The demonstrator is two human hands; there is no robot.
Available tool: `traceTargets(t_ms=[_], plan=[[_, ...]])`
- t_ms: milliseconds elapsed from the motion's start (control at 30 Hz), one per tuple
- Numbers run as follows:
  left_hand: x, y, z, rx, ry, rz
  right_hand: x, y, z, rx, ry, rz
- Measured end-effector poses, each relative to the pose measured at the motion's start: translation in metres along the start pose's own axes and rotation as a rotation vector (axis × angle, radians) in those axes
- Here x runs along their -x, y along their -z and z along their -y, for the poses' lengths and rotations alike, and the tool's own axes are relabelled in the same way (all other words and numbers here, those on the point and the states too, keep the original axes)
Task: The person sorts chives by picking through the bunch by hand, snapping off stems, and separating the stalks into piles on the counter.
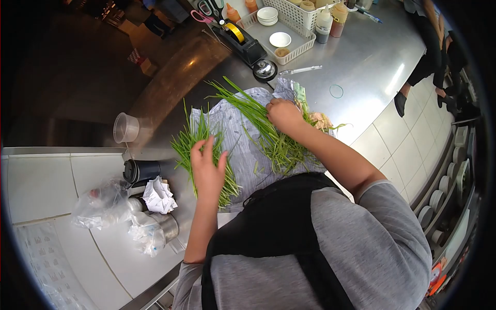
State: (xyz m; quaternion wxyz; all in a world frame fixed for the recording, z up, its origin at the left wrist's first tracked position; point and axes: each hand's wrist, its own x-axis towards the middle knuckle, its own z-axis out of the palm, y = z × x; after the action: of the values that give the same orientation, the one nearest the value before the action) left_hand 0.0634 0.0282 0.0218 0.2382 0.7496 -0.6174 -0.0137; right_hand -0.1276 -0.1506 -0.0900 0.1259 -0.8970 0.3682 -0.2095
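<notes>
A person in a grey shirt [372, 243] and black apron [258, 222] works over two piles of long green stalks at a steel counter [356, 77], seen from the head camera. The left hand [207, 168] lies over the left pile [188, 150], its fingers spread and bent rather than clenched; whether it pinches any stalk cannot be told. The right hand [284, 114] is curled in at the right pile [248, 108], fingertips drawn together at the stalks, though exactly what they grasp is hidden. Both piles rest on a crumpled, printed grey sheet [243, 150], with the left hand's bunch apart from the other across its middle. Loose, tangled greens [287, 155] lie below the right wrist, and a brownish clump [321, 121] sits just beyond it.

Past the sheet stand a silver call bell [264, 69], a black tape dispenser [243, 44] with yellow tape and a white basket [299, 50] holding small dishes. A clear plastic cup [126, 128] lies at the left, above a dark lidded cup [142, 171] and crumpled paper [159, 196]. Other people's legs [421, 70] show at upper right.
</notes>
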Motion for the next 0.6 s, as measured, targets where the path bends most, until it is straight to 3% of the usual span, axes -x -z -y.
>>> traceTargets(t_ms=[67, 167, 233, 267, 333, 467, 600], plan=[[0.001, -0.013, -0.007, 0.093, 0.000, 0.036, -0.005, -0.003, 0.001, 0.089, 0.010, -0.015], [-0.005, -0.021, -0.019, 0.246, -0.001, 0.069, -0.009, 0.027, 0.011, -0.108, -0.029, -0.049], [-0.014, -0.024, -0.025, 0.545, 0.222, 0.264, -0.006, 0.051, 0.020, -0.454, -0.076, -0.049], [-0.018, -0.028, -0.027, 0.550, 0.223, 0.261, -0.003, 0.062, 0.026, -0.449, -0.074, -0.046], [-0.030, -0.038, -0.033, 0.950, 0.348, 0.207, 0.002, 0.078, 0.039, -0.744, -0.136, -0.023], [-0.051, -0.036, -0.059, 1.140, 0.294, 0.124, 0.009, 0.088, 0.055, -0.840, -0.053, -0.047], [-0.062, -0.029, -0.063, 1.237, 0.372, 0.055, 0.015, 0.089, 0.056, -0.838, -0.062, -0.060]])
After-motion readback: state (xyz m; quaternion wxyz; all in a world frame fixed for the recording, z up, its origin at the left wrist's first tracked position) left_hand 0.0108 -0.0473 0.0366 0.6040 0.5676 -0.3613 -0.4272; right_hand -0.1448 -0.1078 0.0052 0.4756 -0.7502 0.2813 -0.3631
